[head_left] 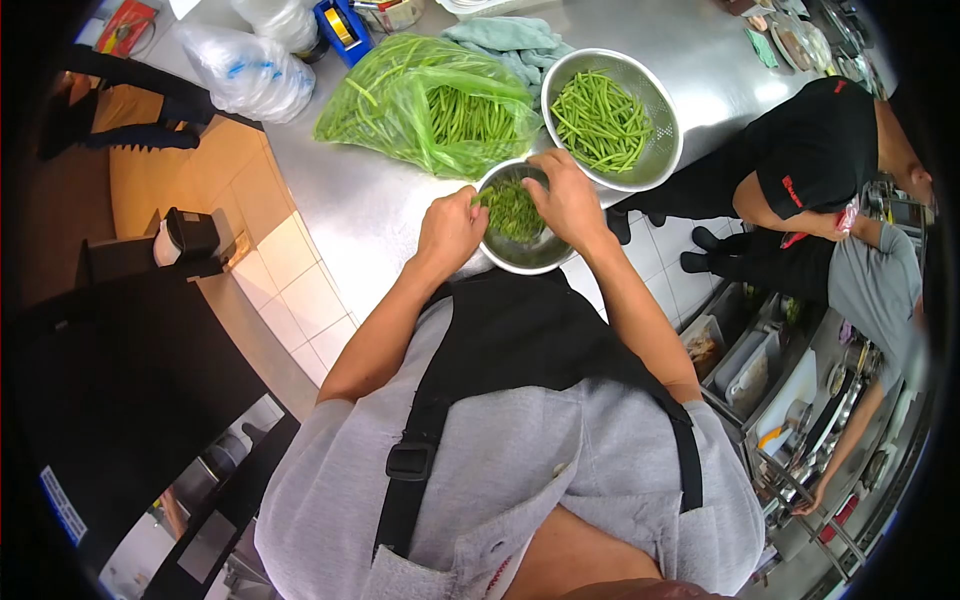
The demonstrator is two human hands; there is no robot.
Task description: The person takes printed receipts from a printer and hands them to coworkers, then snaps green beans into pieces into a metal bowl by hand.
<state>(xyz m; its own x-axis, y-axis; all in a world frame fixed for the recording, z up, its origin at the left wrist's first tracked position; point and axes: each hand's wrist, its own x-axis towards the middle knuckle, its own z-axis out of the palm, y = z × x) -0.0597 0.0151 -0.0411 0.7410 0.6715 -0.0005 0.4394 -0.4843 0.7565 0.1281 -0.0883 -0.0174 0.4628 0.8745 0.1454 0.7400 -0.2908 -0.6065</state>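
A small metal bowl [545, 255] holds a heap of short green bean pieces [515, 212] close in front of my black apron. My left hand [452, 226] is at the bowl's left side, its fingers curled together at the rim by a bit of green. On the opposite side, my right hand [566, 200] bends over the rim, thumb above the pieces and fingers closed inward. What either hand pinches is too small to make out. Beyond the bowl lies an open green plastic bag [370, 110] of long green beans [465, 115]. A metal colander [662, 150] of green beans [600, 120] stands beside it.
The steel table [380, 215] carries a bluish cloth [510, 42], a blue tape dispenser [342, 32] and wrapped plastic bundles [250, 75]. To the right stand a co-worker in black [820, 150] and another in grey [875, 275], near shelves with trays [750, 375].
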